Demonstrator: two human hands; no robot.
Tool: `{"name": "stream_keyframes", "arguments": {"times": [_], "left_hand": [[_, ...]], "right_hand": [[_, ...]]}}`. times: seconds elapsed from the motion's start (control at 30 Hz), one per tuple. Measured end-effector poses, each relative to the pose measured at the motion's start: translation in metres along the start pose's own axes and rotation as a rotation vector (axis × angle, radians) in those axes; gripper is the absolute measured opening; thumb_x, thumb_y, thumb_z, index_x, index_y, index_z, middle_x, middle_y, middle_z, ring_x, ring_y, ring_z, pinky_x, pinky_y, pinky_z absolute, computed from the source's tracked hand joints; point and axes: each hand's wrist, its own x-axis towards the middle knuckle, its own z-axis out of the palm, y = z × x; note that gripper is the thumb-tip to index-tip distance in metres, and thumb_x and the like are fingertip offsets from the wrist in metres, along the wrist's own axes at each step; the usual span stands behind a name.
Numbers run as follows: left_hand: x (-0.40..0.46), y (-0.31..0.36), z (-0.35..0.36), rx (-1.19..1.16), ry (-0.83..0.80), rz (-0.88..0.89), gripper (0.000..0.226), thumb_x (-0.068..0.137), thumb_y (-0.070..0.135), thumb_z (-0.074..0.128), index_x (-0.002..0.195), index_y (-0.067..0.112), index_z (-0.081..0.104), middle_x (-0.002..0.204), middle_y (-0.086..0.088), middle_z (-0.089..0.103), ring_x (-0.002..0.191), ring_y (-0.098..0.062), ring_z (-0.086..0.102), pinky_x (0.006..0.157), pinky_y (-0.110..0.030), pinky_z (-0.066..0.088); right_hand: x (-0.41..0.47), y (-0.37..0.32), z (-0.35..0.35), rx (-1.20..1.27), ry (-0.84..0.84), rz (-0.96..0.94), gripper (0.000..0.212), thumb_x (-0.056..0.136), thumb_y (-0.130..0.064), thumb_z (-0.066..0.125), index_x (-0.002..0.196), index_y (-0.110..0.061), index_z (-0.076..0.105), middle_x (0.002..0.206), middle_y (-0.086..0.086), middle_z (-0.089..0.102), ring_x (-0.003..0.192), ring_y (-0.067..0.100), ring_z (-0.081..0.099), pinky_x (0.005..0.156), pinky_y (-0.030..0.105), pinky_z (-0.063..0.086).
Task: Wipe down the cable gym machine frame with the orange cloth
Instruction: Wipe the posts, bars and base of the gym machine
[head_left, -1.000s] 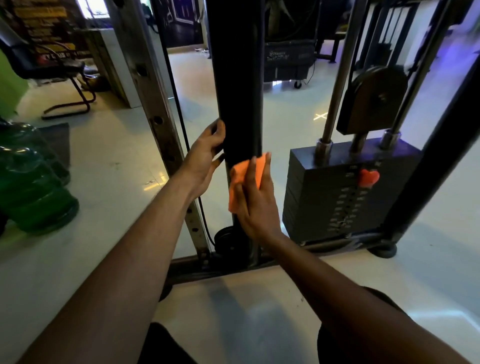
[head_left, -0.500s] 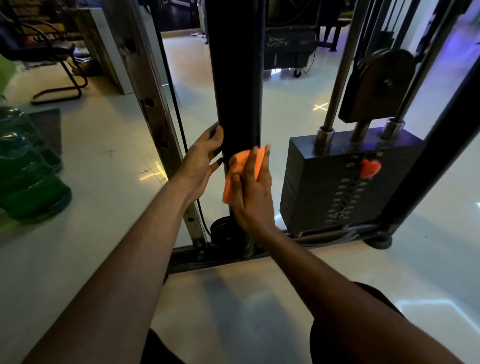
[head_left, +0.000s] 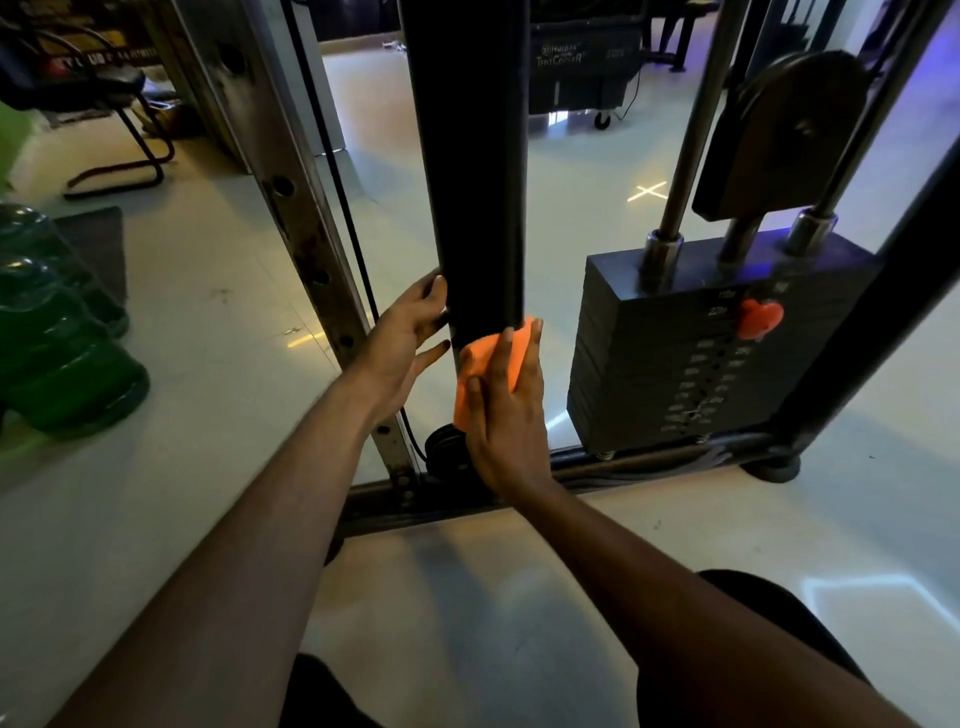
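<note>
A wide black upright post (head_left: 470, 171) of the cable machine frame rises at the centre. My right hand (head_left: 506, 410) presses the orange cloth (head_left: 480, 364) flat against the lower part of this post, fingers straight and pointing up. My left hand (head_left: 408, 338) rests on the post's left edge, with its fingers reaching round the side. The post's foot is hidden behind my right hand.
A drilled steel upright (head_left: 291, 208) with a black cable (head_left: 353, 244) stands left of the post. The weight stack (head_left: 680, 353) with an orange pin (head_left: 758, 318) sits right, guide rods above. A black base bar (head_left: 431, 501) crosses the floor. Green water bottles (head_left: 62, 343) lie far left.
Both hands and the cloth stay on the same low stretch of the post, the cloth shifting only slightly. The camera has tilted and moved a little closer.
</note>
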Motion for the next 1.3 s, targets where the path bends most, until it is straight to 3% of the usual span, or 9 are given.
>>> {"name": "stream_keyframes", "arguments": {"times": [0.13, 0.23, 0.47, 0.73, 0.8, 0.97, 1.1, 1.2, 1.3], "left_hand": [[-0.004, -0.002, 0.003, 0.003, 0.01, -0.036, 0.04, 0.112, 0.047, 0.046, 0.149, 0.038, 0.059, 0.148, 0.013, 0.064, 0.143, -0.019, 0.054, 0.125, -0.059, 0.036], [-0.003, -0.003, 0.003, -0.019, 0.026, -0.039, 0.037, 0.113, 0.045, 0.046, 0.146, 0.037, 0.061, 0.144, 0.013, 0.066, 0.14, -0.018, 0.056, 0.124, -0.057, 0.038], [0.0, -0.012, 0.004, -0.023, 0.03, -0.033, 0.042, 0.113, 0.044, 0.047, 0.151, 0.031, 0.057, 0.151, 0.006, 0.061, 0.144, -0.023, 0.053, 0.126, -0.055, 0.037], [0.0, -0.015, 0.003, 0.016, 0.03, -0.03, 0.043, 0.111, 0.05, 0.047, 0.15, 0.033, 0.057, 0.15, 0.007, 0.062, 0.141, -0.022, 0.055, 0.124, -0.053, 0.04], [0.002, -0.017, 0.002, 0.035, 0.026, -0.032, 0.05, 0.11, 0.053, 0.048, 0.154, 0.031, 0.054, 0.153, 0.006, 0.06, 0.142, -0.022, 0.054, 0.123, -0.053, 0.04], [0.002, -0.029, 0.003, 0.051, 0.011, -0.06, 0.056, 0.109, 0.056, 0.048, 0.158, 0.029, 0.049, 0.157, 0.005, 0.055, 0.146, -0.024, 0.05, 0.124, -0.052, 0.039], [0.002, -0.039, 0.003, 0.037, 0.006, -0.06, 0.05, 0.11, 0.051, 0.048, 0.157, 0.031, 0.05, 0.152, 0.008, 0.059, 0.143, -0.021, 0.053, 0.123, -0.051, 0.04], [0.0, -0.043, -0.001, 0.046, -0.014, -0.057, 0.047, 0.11, 0.05, 0.048, 0.154, 0.035, 0.053, 0.149, 0.011, 0.062, 0.14, -0.019, 0.055, 0.121, -0.052, 0.043], [0.0, -0.047, -0.005, 0.037, -0.021, -0.059, 0.048, 0.11, 0.051, 0.048, 0.155, 0.037, 0.052, 0.152, 0.011, 0.059, 0.143, -0.02, 0.052, 0.123, -0.053, 0.039]], "right_hand": [[0.025, -0.021, -0.022, 0.067, 0.082, -0.083, 0.079, 0.115, -0.052, 0.042, 0.169, -0.041, -0.014, 0.181, 0.002, -0.015, 0.163, 0.035, 0.022, 0.118, 0.058, 0.046], [0.029, -0.02, -0.025, 0.036, 0.09, -0.097, 0.076, 0.114, -0.055, 0.037, 0.17, -0.04, -0.012, 0.181, 0.002, -0.009, 0.161, 0.035, 0.027, 0.114, 0.053, 0.049], [-0.006, 0.008, -0.001, 0.002, -0.01, -0.015, 0.074, 0.11, -0.069, 0.023, 0.164, -0.051, -0.023, 0.18, 0.0, -0.021, 0.162, 0.039, 0.023, 0.111, 0.067, 0.051], [0.026, -0.011, -0.019, 0.077, 0.099, -0.064, 0.076, 0.111, -0.063, 0.03, 0.168, -0.038, -0.013, 0.181, 0.009, 0.004, 0.156, 0.035, 0.037, 0.112, 0.057, 0.053], [0.017, 0.001, -0.011, 0.027, 0.065, -0.049, 0.077, 0.112, -0.063, 0.029, 0.17, -0.034, -0.013, 0.181, 0.008, 0.001, 0.155, 0.035, 0.037, 0.108, 0.059, 0.055], [-0.019, 0.03, 0.023, -0.027, -0.014, 0.027, 0.078, 0.112, -0.066, 0.029, 0.164, -0.048, -0.026, 0.179, 0.004, -0.023, 0.164, 0.042, 0.018, 0.114, 0.07, 0.047], [-0.006, 0.016, 0.021, 0.028, 0.052, 0.021, 0.08, 0.109, -0.071, 0.022, 0.166, -0.04, -0.025, 0.18, 0.007, -0.019, 0.165, 0.041, 0.015, 0.119, 0.071, 0.04], [0.016, 0.003, 0.014, 0.052, 0.142, -0.011, 0.079, 0.113, -0.058, 0.034, 0.168, -0.03, -0.016, 0.18, 0.011, -0.012, 0.164, 0.039, 0.02, 0.119, 0.068, 0.041], [0.007, 0.016, 0.018, -0.014, 0.098, -0.029, 0.078, 0.115, -0.05, 0.043, 0.168, -0.03, -0.011, 0.18, 0.013, -0.014, 0.164, 0.039, 0.02, 0.118, 0.066, 0.044]]}}
